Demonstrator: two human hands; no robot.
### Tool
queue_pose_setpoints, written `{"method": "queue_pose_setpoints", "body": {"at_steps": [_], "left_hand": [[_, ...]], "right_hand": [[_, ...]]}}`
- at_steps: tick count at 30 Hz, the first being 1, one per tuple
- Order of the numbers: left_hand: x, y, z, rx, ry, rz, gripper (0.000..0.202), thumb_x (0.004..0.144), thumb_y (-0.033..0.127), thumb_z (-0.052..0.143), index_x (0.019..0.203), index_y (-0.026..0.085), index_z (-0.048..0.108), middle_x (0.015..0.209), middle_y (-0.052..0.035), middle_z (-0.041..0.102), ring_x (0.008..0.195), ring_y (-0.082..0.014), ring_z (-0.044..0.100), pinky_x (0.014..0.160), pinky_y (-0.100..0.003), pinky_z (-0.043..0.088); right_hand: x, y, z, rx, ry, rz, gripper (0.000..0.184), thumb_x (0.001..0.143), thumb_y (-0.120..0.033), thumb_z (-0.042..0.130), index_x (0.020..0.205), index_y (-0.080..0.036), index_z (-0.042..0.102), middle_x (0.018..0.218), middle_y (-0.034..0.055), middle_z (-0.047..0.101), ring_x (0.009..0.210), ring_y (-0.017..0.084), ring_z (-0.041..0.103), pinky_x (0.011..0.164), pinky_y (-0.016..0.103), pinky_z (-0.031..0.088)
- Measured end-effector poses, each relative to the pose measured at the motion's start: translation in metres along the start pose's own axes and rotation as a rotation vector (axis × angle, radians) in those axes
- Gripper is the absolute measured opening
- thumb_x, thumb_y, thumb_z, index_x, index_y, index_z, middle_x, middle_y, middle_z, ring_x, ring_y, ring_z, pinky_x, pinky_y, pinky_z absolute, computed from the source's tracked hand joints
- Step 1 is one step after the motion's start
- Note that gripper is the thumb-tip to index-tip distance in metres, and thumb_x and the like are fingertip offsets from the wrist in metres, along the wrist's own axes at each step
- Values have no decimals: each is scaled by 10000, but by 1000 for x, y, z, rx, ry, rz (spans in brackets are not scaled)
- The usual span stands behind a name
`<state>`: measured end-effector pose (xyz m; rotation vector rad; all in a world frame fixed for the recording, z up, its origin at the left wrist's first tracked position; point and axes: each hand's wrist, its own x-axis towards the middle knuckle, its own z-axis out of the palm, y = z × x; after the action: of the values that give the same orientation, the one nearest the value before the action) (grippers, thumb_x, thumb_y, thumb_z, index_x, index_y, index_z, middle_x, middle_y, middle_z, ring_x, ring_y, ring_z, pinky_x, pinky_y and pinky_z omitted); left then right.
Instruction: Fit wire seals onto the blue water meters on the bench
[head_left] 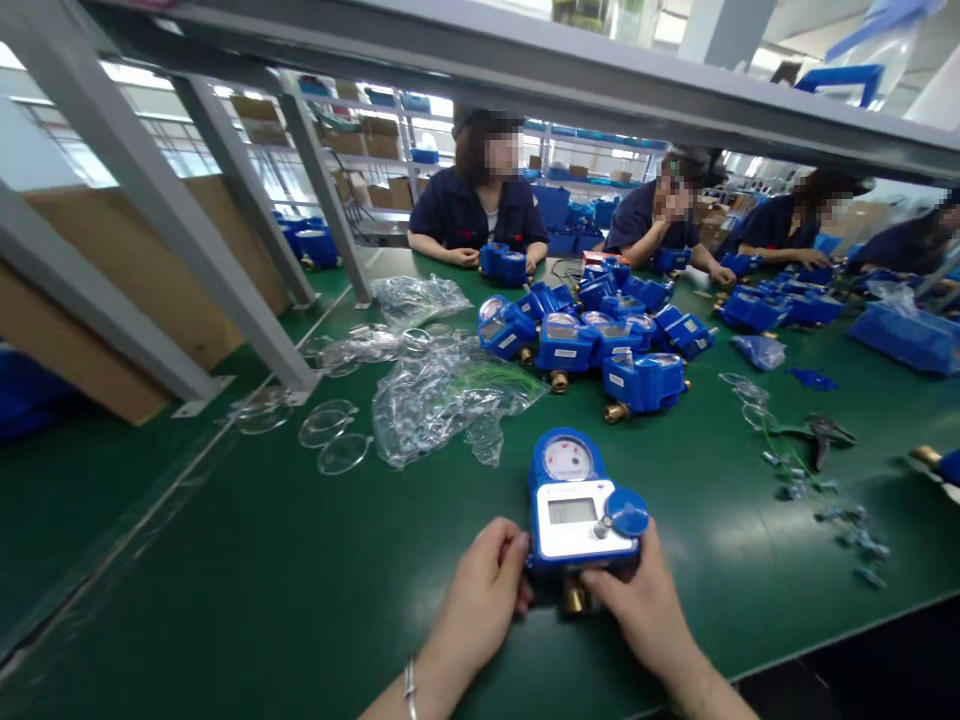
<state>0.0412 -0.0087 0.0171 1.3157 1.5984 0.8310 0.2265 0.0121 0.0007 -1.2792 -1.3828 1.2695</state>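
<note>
A blue water meter (pixel 576 505) with a round dial, a white display panel and a brass fitting at its near end lies on the green table (pixel 262 590) in front of me. My left hand (pixel 480 595) grips its left near corner with curled fingers. My right hand (pixel 643 600) holds its right near corner, thumb under the edge. A small blue round cap sits on the meter's right side.
A cluster of blue meters (pixel 592 340) lies mid-table. Clear plastic bags (pixel 442 395) and round clear lenses (pixel 330 435) lie to the left. Pliers (pixel 821 435) and small parts lie right. Several other people sit along the far side. Grey frame struts (pixel 247 300) stand left.
</note>
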Motion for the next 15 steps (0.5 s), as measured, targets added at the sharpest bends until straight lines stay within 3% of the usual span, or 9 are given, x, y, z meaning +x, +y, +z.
{"method": "queue_pose_setpoints", "body": {"at_steps": [4, 7, 11, 15], "left_hand": [[27, -4, -7, 163, 190, 148, 365, 908, 450, 245, 805, 183, 472, 623, 17, 555, 511, -135, 567, 486, -237, 452], [56, -3, -29, 336, 305, 215, 372, 898, 422, 292, 775, 177, 543, 758, -40, 594, 713, -185, 590, 672, -311, 476], [86, -7, -73, 523, 467, 273, 291, 869, 298, 376, 1011, 147, 581, 1117, -128, 556, 1086, -258, 481, 980, -400, 329], [113, -11, -131, 619, 623, 240, 370, 879, 296, 353, 1163, 119, 512, 1334, -150, 393, 1256, -267, 317, 1071, -398, 192]], "right_hand": [[-9, -7, 31, -67, 308, 85, 624, 577, -374, 738, 1060, -179, 393, 970, 82, 608, 838, 222, 610, 732, 312, 478], [6, -6, 43, -40, 336, 65, 655, 575, -420, 731, 1061, -176, 368, 1006, 102, 585, 859, 225, 604, 762, 324, 476], [21, 6, 44, -90, 292, 55, 719, 585, -446, 715, 1115, -165, 320, 1092, 135, 513, 946, 247, 566, 854, 382, 447], [11, 27, 42, -176, 341, -81, 765, 636, -468, 665, 1228, -163, 288, 1162, 143, 425, 991, 254, 518, 880, 420, 421]]}}
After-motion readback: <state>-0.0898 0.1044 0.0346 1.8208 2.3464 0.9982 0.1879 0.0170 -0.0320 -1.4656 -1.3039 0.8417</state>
